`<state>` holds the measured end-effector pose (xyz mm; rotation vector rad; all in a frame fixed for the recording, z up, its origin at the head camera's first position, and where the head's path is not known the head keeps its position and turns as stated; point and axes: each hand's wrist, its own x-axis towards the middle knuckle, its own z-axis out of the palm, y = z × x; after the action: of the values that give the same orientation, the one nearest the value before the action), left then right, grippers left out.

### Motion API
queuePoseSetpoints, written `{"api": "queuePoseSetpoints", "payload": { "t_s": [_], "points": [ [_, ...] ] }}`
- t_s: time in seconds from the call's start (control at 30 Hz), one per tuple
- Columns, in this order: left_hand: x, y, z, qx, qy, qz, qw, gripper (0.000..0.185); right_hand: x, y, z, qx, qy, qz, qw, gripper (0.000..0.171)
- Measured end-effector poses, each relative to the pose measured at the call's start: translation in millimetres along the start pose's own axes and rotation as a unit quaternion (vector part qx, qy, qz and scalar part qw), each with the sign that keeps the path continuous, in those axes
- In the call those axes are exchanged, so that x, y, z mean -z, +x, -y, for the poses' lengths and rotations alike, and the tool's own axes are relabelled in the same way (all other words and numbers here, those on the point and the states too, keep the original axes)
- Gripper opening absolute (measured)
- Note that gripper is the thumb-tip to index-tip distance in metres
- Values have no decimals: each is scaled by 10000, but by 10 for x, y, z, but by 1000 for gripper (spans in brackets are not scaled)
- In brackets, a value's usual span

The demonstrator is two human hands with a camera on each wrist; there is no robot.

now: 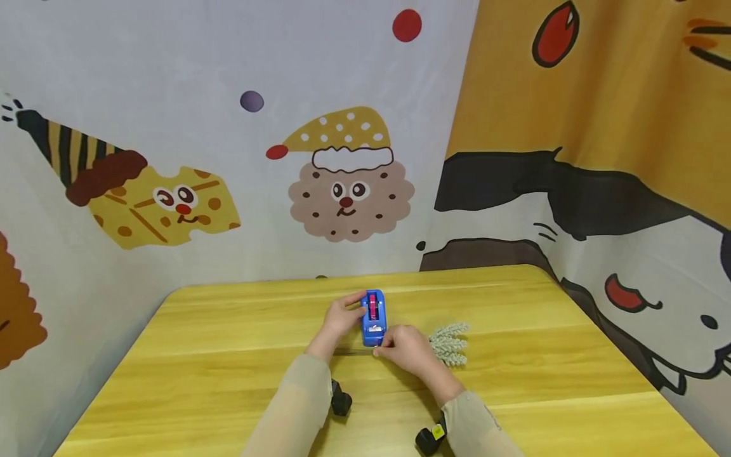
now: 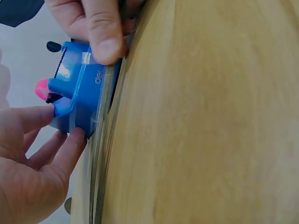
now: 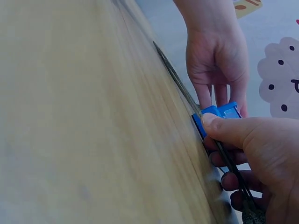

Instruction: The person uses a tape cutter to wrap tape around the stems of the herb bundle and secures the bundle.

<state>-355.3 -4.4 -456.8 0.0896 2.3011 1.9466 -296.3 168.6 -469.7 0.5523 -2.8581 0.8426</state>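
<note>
A blue tape dispenser (image 1: 374,336) with a pink core (image 1: 372,306) stands on the table. My left hand (image 1: 341,318) grips its left side, thumb and fingers around the far end in the left wrist view. At the near end, my right hand (image 1: 408,348) pinches thin dark stems (image 3: 175,77) between thumb and fingers, close against the dispenser. The stems extend leftward past the dispenser's front. Pale green leafy sprigs (image 1: 451,344) spread out on the other side of my right hand. The underside of the pinch is hidden.
The wooden table (image 1: 228,368) runs up to a cartoon-printed curtain (image 1: 217,57) at the back and sides. Black wrist cameras sit under both sleeves, the left camera (image 1: 341,401) and the right camera (image 1: 428,439).
</note>
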Motion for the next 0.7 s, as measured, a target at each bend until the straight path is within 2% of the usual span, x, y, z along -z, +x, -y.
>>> {"api": "queuePoseSetpoints", "payload": {
  "t_s": [0.17,0.37,0.57,0.7],
  "points": [
    [-3,-8,-3,-3,62,-77,10000,39,16,-13,16,39,-36,104,9999,23],
    [-21,-8,-21,-36,137,32,9999,39,73,-30,30,61,16,224,9997,23],
    [115,-98,-49,-207,245,181,9993,33,151,-38,84,260,127,343,9990,23],
    [262,-218,-157,-384,687,477,9958,27,224,-55,127,254,271,384,9986,22]
  ]
}}
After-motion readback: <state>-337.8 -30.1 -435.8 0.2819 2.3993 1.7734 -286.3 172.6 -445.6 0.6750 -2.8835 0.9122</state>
